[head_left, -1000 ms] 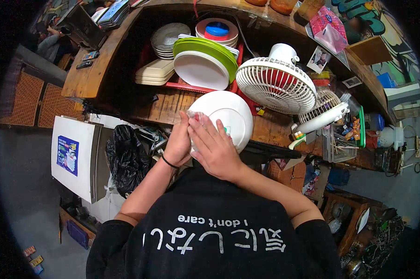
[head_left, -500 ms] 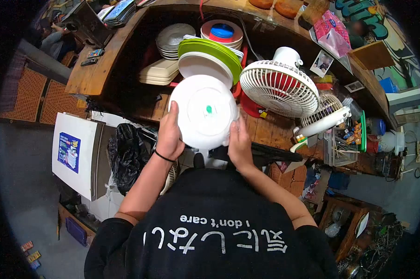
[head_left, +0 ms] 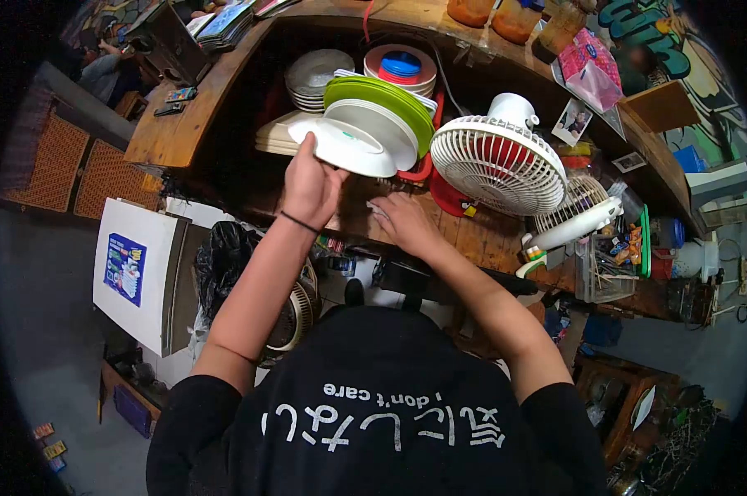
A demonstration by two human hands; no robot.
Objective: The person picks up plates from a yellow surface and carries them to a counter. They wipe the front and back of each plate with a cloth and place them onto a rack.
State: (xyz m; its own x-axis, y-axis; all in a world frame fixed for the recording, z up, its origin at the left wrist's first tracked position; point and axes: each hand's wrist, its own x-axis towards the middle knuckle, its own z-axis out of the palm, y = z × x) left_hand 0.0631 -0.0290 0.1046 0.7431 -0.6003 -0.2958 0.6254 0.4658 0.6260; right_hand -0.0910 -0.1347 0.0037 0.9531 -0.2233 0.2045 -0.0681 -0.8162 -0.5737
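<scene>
My left hand (head_left: 311, 183) grips the near left edge of a white plate (head_left: 349, 152), which is tilted with its underside towards me. Close behind it stand upright white plates (head_left: 394, 134) and green plates (head_left: 419, 112) in a red rack (head_left: 423, 171). Over the wooden counter my right hand (head_left: 411, 225) is apart from the plate. A small crumpled white piece, like tissue or cloth (head_left: 377, 209), shows at its fingertips.
A white fan (head_left: 499, 161) stands right of the rack, with a second fan (head_left: 578, 211) beyond it. Cream trays (head_left: 276, 135) and stacked plates (head_left: 320, 73) sit behind left. A plastic bin of utensils (head_left: 609, 269) is at the right.
The plate has moved away from me towards the rack and tipped flatter in my left hand. My right hand has let go of it and lowered to the counter.
</scene>
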